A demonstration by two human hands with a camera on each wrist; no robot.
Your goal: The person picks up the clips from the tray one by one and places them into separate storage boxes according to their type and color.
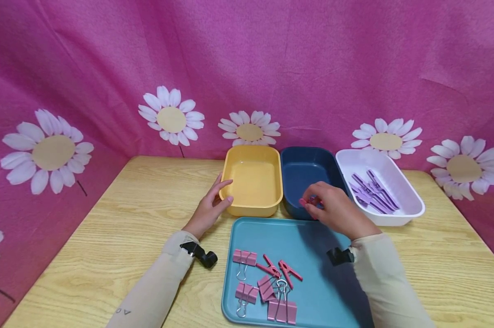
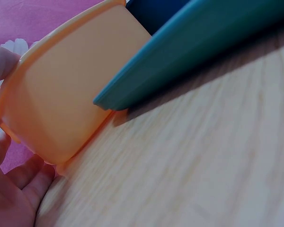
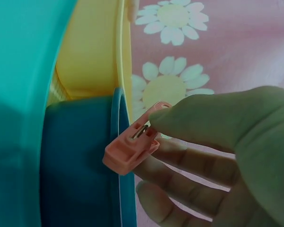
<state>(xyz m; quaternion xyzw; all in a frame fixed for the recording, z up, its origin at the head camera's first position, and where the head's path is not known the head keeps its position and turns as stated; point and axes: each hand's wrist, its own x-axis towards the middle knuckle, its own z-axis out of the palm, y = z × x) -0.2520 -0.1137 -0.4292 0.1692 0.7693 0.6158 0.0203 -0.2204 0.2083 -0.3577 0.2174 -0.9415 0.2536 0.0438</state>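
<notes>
My right hand [image 1: 333,207] pinches a pinkish-red clothespin [image 3: 132,142] between thumb and fingers, above the near part of the dark blue bin [image 1: 308,171]. In the right wrist view the clothespin's metal spring shows. My left hand [image 1: 210,207] rests at the left side of the yellow bin [image 1: 253,212], its thumb and a finger reaching over the rim; other fingers lie along the outer wall in the left wrist view. On the teal tray [image 1: 321,291] lie two red clothespins [image 1: 290,273] and several pink binder clips [image 1: 246,293]. The dark blue bin's floor is partly hidden by my right hand.
The white bin [image 1: 411,212] at the right holds several purple clothespins [image 1: 374,193]. All three bins stand side by side behind the tray on a wooden table [image 1: 148,205]. A pink curtain with daisies [image 1: 288,68] hangs behind and at both sides.
</notes>
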